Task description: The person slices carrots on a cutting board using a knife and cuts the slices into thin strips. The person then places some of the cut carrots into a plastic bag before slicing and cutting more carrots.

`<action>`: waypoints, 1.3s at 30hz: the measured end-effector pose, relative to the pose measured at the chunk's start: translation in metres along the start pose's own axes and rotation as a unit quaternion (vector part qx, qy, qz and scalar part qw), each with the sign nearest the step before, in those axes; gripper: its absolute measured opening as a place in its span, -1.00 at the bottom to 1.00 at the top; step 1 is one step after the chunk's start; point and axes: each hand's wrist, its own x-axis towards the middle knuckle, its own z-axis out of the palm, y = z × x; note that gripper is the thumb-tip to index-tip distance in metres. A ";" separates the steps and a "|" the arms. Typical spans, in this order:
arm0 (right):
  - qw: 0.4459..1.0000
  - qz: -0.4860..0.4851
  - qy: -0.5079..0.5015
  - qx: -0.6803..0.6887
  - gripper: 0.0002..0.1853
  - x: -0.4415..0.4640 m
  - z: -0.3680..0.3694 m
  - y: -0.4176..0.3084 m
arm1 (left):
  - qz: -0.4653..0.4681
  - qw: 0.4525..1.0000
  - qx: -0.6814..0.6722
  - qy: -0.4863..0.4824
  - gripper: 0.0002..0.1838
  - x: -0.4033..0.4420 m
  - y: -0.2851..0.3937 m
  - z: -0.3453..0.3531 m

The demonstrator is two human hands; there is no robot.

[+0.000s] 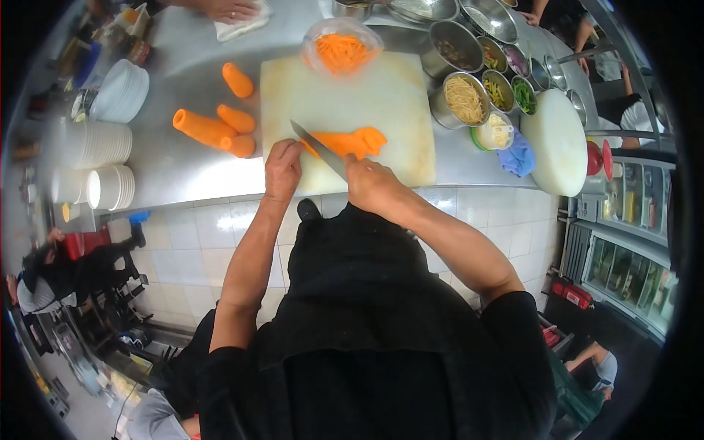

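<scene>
My right hand point(370, 185) grips the handle of a kitchen knife. The knife blade point(317, 149) points up and left across a row of overlapping carrot slices point(370, 141) on the white cutting board point(345, 95). At the left end of the slices is my left hand point(284, 170), its fingers curled in beside the blade; whether a bit of carrot is pinched in them is hidden. A plastic bag-lined bowl of shredded carrot point(343, 53) sits at the board's far edge. Several peeled carrots point(202, 128) lie on the steel counter left of the board.
On the right stand metal pots, one with pale shreds point(463, 101), a blue cloth point(518, 155) and a round white board point(559, 143). Stacked white bowls point(110, 187) and plates point(121, 92) line the left. Another person's hand point(231, 9) rests on a cloth at the far side.
</scene>
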 end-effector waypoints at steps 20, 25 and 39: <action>1.000 0.002 0.026 -0.006 -0.79 -0.014 -0.005 -0.008 | 0.011 0.999 0.033 -0.030 -0.70 0.005 0.000 -0.001; 1.000 -0.012 0.009 -0.017 -0.81 -0.018 -0.009 -0.011 | 0.013 0.999 0.023 -0.030 -0.71 0.005 0.000 -0.002; 0.998 -0.014 0.057 -0.018 -0.81 -0.005 0.045 0.023 | -0.004 1.000 0.005 -0.030 -0.80 0.004 -0.002 -0.001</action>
